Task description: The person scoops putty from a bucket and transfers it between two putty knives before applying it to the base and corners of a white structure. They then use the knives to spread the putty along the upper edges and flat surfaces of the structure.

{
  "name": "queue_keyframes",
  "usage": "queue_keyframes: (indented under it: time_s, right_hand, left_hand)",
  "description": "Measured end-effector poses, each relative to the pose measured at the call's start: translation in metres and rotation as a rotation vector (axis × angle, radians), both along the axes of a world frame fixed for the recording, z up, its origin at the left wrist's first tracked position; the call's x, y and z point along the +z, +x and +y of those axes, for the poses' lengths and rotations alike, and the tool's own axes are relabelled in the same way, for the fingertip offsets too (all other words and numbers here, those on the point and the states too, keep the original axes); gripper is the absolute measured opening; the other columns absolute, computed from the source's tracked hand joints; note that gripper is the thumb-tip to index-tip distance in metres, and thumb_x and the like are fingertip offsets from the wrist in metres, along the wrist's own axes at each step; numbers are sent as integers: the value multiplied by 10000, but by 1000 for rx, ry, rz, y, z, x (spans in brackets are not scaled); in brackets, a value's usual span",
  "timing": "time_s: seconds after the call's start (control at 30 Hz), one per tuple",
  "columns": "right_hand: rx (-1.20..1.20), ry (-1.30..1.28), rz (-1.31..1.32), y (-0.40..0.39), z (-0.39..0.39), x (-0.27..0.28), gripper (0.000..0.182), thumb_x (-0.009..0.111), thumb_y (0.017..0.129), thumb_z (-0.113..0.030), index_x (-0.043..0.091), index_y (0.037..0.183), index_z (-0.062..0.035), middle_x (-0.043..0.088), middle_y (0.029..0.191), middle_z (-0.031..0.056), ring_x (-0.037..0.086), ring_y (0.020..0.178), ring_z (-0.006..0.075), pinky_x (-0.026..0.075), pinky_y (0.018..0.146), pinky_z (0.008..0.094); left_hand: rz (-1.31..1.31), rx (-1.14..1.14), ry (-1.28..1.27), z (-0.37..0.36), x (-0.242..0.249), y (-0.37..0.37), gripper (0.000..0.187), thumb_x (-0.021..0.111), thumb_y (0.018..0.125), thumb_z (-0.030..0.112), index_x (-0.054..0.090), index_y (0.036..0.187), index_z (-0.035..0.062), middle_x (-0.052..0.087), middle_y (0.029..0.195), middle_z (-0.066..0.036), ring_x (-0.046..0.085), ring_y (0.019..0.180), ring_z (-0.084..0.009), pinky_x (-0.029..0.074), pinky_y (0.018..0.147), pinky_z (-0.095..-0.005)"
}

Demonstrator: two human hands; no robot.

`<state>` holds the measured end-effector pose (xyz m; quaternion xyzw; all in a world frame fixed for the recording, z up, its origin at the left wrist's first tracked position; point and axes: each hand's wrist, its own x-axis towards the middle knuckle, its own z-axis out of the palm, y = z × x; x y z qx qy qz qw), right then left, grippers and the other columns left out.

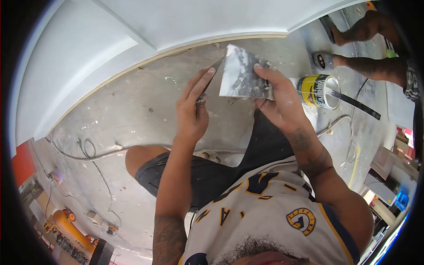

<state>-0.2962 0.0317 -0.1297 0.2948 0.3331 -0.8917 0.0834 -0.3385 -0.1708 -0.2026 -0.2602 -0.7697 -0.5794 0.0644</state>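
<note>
My right hand (pixel 282 99) grips a flat square metal filler spreader (pixel 238 75) between thumb and fingers. White putty is smeared over its face, with dark streaks and crusted bits near my thumb. In my left hand (pixel 192 106) is a second thin spreader (pixel 218 65), seen nearly edge-on, its far corner right at the top left corner of the first one. Both are raised in front of me above the floor. Beside my right hand stands an open can (pixel 311 90) with a yellow and black label, a dark flat stick (pixel 355 104) resting across its mouth.
A white panel (pixel 198 17) rises ahead from the spattered concrete floor (pixel 141 97). Cables (pixel 106 154) trail across the floor on both sides. Another person's legs (pixel 371 66) are at the upper right. A yellow machine (pixel 73 234) is at lower left.
</note>
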Motion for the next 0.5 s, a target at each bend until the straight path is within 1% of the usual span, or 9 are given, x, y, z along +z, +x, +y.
queue_keyframes:
  time_s: [0.07, 0.13, 0.17, 0.2, 0.23, 0.27, 0.3, 0.37, 0.5]
  right_hand:
    - [-42, 36, 15, -1, 16, -13, 165, 588, 975, -133, 625, 1082, -12, 704, 1000, 66, 703, 879, 174, 562, 821, 328]
    - [-69, 630, 114, -4, 50, -42, 177, 589, 983, -131, 629, 1109, -14, 706, 998, 67, 696, 894, 175, 544, 831, 304]
    - [-125, 713, 183, -10, 57, -42, 205, 581, 987, -115, 626, 1155, -6, 704, 1014, 71, 691, 905, 177, 535, 831, 306]
    - [-183, 795, 256, -18, 65, -42, 237, 574, 992, -98, 623, 1200, 3, 702, 1030, 75, 685, 916, 179, 526, 831, 307]
    - [-139, 1116, 258, -23, 86, -55, 272, 566, 994, -87, 610, 1252, -12, 699, 1054, 93, 676, 943, 202, 514, 847, 319]
    - [-92, 1438, 259, -27, 112, -76, 313, 559, 997, -76, 597, 1303, -26, 696, 1078, 110, 668, 969, 224, 503, 862, 330]
    - [-86, 1442, 266, -33, 136, -97, 313, 559, 997, -76, 597, 1303, -26, 696, 1078, 110, 668, 969, 224, 503, 862, 330]
    - [-85, 1995, 290, -41, 178, -142, 408, 561, 957, -39, 581, 1358, -115, 668, 1119, 161, 637, 986, 367, 492, 908, 379]
    - [-55, 2121, 289, -47, 223, -208, 464, 553, 929, 2, 567, 1372, -139, 609, 1227, 175, 576, 1123, 374, 473, 954, 423]
  left_hand:
    - [-12, 6, -13, -4, -4, 1, 523, 474, 889, -138, 604, 1341, 90, 625, 1299, -191, 628, 1182, -337, 499, 962, -359]
    - [-187, 78, -40, -8, -9, 5, 428, 457, 966, -66, 579, 1356, 61, 648, 1273, -167, 628, 1165, -268, 475, 977, -332]
    - [-194, 85, -32, -6, -10, 6, 428, 457, 966, -66, 579, 1356, 61, 648, 1273, -167, 628, 1165, -268, 475, 977, -332]
    - [-322, 113, 104, -5, -9, 6, 381, 439, 1009, 0, 560, 1368, 43, 646, 1272, -153, 608, 1158, -227, 460, 988, -319]
    - [-446, 139, 239, -3, -8, 6, 352, 420, 1052, 66, 540, 1380, 25, 644, 1272, -138, 588, 1151, -186, 444, 999, -307]
    - [-432, 124, 298, -3, -8, 5, 382, 371, 1089, 168, 499, 1399, -16, 625, 1280, -117, 542, 1159, -146, 424, 1020, -302]
    - [-430, 130, 305, -3, -9, 4, 382, 371, 1089, 168, 499, 1399, -16, 625, 1280, -117, 542, 1159, -146, 424, 1020, -302]
    - [-485, 158, 377, -4, -12, 6, 441, 430, 1086, 295, 499, 1393, -14, 611, 1285, -102, 555, 1170, -160, 413, 1039, -315]
    - [-472, 205, 311, -2, -11, 10, 460, 462, 1072, 349, 533, 1345, -14, 632, 1205, -67, 563, 1104, -138, 426, 996, -301]
